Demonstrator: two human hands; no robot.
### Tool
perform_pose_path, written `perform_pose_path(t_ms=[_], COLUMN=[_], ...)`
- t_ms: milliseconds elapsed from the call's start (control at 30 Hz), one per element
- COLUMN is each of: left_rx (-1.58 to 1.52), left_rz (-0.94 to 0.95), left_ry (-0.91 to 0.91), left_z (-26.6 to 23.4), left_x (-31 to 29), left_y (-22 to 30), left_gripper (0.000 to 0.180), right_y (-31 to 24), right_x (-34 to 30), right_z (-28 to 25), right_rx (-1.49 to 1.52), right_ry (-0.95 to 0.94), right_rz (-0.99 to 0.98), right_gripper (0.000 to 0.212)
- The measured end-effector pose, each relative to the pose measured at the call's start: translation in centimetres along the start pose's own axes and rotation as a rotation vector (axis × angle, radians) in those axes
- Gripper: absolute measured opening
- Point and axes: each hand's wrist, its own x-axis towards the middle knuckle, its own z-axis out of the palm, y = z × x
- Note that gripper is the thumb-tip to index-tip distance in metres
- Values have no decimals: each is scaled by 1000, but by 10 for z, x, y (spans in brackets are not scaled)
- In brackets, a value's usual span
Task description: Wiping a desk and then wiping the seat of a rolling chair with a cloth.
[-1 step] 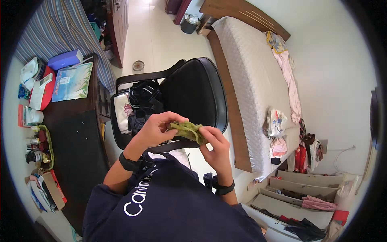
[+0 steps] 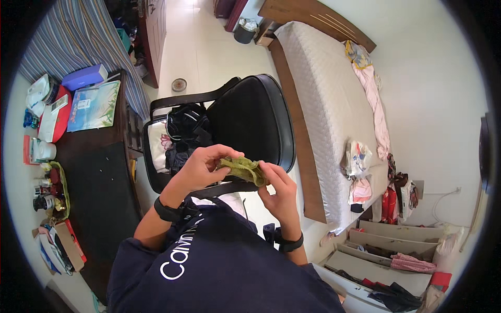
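Note:
Between my two hands, above the chair's near armrest, is a small folded piece of olive-green lacy fabric (image 2: pixel 241 170). My left hand (image 2: pixel 204 166) pinches its left end between thumb and fingers. At the right end, the fingers and thumb of my right hand (image 2: pixel 279 189) close on the cloth's edge. Just beyond my hands stands a black chair (image 2: pixel 245 117). On its seat lie dark, bundled clothes (image 2: pixel 189 128) and a white cloth with a pink flower pattern (image 2: pixel 158 147). What kind of garment the green fabric is, I cannot tell.
To the left runs a dark desk (image 2: pixel 96 193) with bottles, a purple box (image 2: pixel 84 76) and papers. A bed (image 2: pixel 323 115) with clothes along its far side stands on the right. Open drawers (image 2: pixel 386 266) holding clothes are at the lower right. A small round scale (image 2: pixel 179 85) sits on the floor.

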Motion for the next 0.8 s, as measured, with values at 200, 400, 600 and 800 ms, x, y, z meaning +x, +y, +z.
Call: perform_pose_path(t_ms=[200,400,600,800], left_rx=[-77,-28,-67,-39], left_rz=[34,0,-50,-53], left_ry=[-28,-98,-83,-57], left_z=[-4,-11,-10,-13], left_x=[0,1,2,-2], left_y=[-11,-22,-21,-27], left_gripper=[27,26,26,27], right_y=[4,18,20,30], right_x=[0,1,3,3], right_z=[0,4,2,14], right_rx=[123,32,88,254], right_ry=[-84,-120,-184,-177], right_rz=[42,100,176,82], right_gripper=[38,27,30,20])
